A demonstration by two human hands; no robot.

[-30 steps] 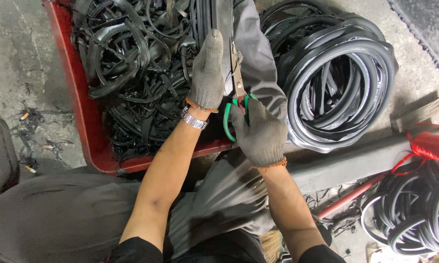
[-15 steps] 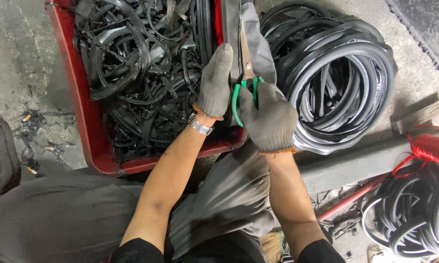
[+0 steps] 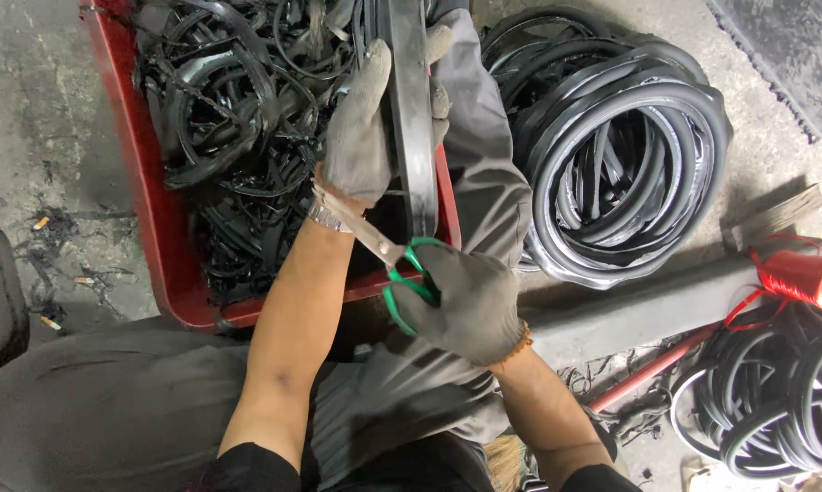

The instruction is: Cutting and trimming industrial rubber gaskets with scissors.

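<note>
Left of the hands, a red bin holds tangled black scraps. To their right, coiled black rubber rings lie on the floor. Farther right sits a red twine spool, with more black coils below it and a grey beam between.

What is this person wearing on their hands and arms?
Both the left hand and the right hand wear grey knitted work gloves, the right one with an orange cuff edge. A metal wristwatch sits on the left wrist. The forearms are bare below dark sleeves.
</note>
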